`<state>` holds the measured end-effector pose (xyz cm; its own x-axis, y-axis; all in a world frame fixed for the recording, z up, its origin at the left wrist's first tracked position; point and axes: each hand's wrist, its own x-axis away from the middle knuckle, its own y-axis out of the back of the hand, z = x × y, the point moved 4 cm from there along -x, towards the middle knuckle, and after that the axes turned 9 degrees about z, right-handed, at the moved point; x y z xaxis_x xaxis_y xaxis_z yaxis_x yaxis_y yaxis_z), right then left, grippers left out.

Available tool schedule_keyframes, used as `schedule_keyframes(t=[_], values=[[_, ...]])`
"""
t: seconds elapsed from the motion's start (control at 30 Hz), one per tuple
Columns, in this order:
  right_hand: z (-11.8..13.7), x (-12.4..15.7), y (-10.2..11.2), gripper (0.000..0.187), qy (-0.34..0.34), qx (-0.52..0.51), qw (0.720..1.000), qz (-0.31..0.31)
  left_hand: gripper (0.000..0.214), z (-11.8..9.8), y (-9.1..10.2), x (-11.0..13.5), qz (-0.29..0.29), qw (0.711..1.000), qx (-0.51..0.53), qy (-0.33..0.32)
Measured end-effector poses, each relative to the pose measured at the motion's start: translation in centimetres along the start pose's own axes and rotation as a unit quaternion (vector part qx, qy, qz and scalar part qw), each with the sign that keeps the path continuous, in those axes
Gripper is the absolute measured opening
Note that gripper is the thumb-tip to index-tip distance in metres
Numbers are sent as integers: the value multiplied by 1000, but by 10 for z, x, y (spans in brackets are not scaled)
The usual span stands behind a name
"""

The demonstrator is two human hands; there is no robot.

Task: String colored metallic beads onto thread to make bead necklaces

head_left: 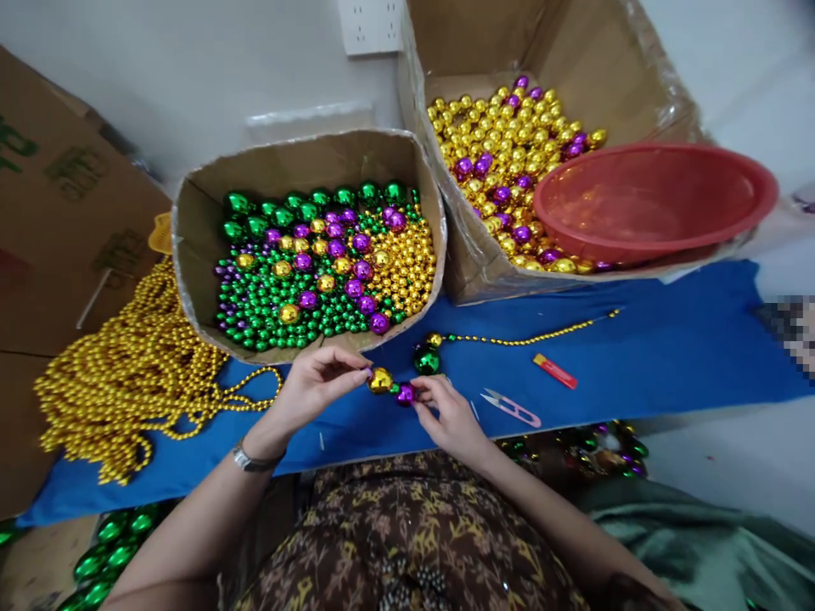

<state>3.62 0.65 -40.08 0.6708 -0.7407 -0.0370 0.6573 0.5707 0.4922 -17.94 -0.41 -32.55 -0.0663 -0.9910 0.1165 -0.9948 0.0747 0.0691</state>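
Hands (311,382) pinch a bead row (394,389), hiding its ends.

A plain, pale grey-white wall (210,64) rises behind the desk (688,327), with a white socket plate (370,27) fixed to it near the top. The desk is long, spread with a smooth blue cloth (382,433) that covers its top, and stands close to the wall. On the left, a tall brown carton (54,229) with green print borders the space. A whitish surface (706,450) shows beyond the desk's lower right; whether it is wall or floor is unclear. The light is soft, cool and rather dim.
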Motion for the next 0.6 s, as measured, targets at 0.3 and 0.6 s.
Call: schedule_keyframes(t=[0.3,0.6], values=[[22,-7,38,30,58,159,986,10,2,-38,-33,5,-15,979,-149,-140],[60,-26,48,25,124,35,992,8,9,-87,-37,5,-60,971,-85,-216]])
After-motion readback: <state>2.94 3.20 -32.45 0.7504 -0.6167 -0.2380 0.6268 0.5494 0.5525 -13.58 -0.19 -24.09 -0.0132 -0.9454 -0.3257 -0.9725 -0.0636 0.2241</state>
